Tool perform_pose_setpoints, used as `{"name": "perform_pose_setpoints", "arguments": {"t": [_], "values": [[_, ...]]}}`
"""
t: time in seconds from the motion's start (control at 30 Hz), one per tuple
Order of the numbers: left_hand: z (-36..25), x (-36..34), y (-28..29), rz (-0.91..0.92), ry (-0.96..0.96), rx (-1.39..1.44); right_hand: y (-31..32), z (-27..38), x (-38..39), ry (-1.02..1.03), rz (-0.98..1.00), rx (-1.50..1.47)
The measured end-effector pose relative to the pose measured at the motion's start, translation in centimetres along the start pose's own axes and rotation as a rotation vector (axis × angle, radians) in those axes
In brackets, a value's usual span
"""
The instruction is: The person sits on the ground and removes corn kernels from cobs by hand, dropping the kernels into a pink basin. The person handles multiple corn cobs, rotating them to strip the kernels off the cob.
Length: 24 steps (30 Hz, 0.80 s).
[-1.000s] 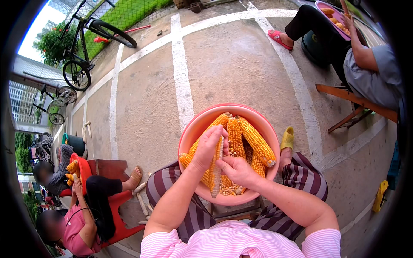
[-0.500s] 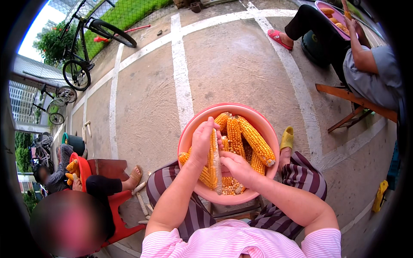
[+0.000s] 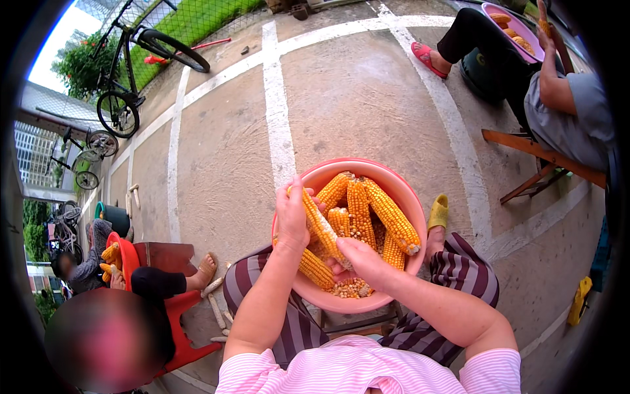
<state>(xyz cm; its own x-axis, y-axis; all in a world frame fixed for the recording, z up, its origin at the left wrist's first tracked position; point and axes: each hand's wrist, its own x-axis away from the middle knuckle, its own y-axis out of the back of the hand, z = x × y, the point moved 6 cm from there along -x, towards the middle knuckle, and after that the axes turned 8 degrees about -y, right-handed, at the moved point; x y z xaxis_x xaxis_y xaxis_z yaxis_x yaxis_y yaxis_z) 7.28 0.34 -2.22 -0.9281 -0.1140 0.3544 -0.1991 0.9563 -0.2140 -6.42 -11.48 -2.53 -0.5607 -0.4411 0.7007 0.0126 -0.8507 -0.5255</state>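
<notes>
Two hands: left hand (image 3: 292,220) wrapped tight around the upper end of a corn cob (image 3: 321,226); right hand (image 3: 361,259) closed on its lower end
Cob: angled over the pink basin (image 3: 413,203) on the lap
Technique: best to twist hands opposite ways, low over the basin
Basin: whole cobs toward 1 o'clock, loose kernels (image 3: 351,287) at 6
Bowl (image 3: 518,29) at 2 o'clock: another person's cobs

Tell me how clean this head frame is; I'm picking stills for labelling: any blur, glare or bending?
Head view: soft, even daylight, no glare. The cob held in both hands, left hand and right hand, and the pink basin look sharp. Fisheye bends the painted lines near the rim, and the corners are black. A smeared patch sits at lower left.
</notes>
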Motion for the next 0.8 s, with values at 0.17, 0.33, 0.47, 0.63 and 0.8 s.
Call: {"name": "perform_pose_setpoints", "arguments": {"t": [0.17,0.33,0.47,0.63,0.8], "values": [[1.2,2.3,-1.8,0.109,0.162,0.06,0.0,0.6,0.2,0.026,-0.018,-0.058],[1.6,2.8,-2.5,0.161,0.183,0.121,0.2,1.0,0.2,0.027,-0.009,-0.069],[1.4,2.8,-2.7,0.201,0.12,0.069,-0.1,0.9,0.2,0.02,-0.006,-0.042],[1.6,2.8,-2.6,0.197,0.076,0.003,-0.3,0.7,0.1,0.064,0.007,-0.039],[1.3,3.5,-3.2,0.205,0.05,-0.054,-0.1,0.7,0.0,0.087,-0.025,-0.029]]}}
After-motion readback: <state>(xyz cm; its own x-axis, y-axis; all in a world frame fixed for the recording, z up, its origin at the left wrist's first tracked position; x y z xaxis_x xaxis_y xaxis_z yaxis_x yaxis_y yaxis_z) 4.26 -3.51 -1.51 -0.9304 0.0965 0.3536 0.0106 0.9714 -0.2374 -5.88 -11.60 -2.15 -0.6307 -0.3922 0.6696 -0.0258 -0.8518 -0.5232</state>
